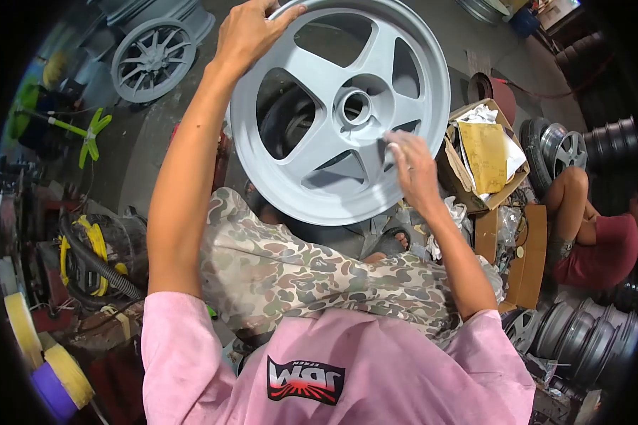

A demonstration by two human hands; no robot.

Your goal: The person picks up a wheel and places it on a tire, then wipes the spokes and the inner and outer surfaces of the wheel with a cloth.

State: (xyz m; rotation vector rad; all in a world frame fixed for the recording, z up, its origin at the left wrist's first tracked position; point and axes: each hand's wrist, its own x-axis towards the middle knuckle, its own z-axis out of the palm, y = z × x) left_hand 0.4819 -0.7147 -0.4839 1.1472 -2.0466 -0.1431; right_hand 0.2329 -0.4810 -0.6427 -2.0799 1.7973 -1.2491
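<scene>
A grey, primer-coloured car wheel rim (pixel 319 74) with broad spokes and a hollow centre is tilted up in front of me. Over its upper left edge my left hand (pixel 252 30) is closed, thumb on the outer lip and the other fingers largely hidden. My right hand (pixel 414 170) is at a lower right spoke near the hub, its fingers bent together and slightly blurred. Something small and pale may be between those fingertips, but I cannot make it out. Beneath the rim, part of a dark tyre (pixel 287 120) shows through the openings.
To the right stands a cardboard box (pixel 483 202) holding yellow sandpaper sheets (pixel 485 156) and crumpled paper. Another grey wheel (pixel 154 60) leans at the upper left. A person in a red shirt (pixel 599 251) sits at the far right near stacked rims (pixel 581 340). A black hose (pixel 96 251) lies left.
</scene>
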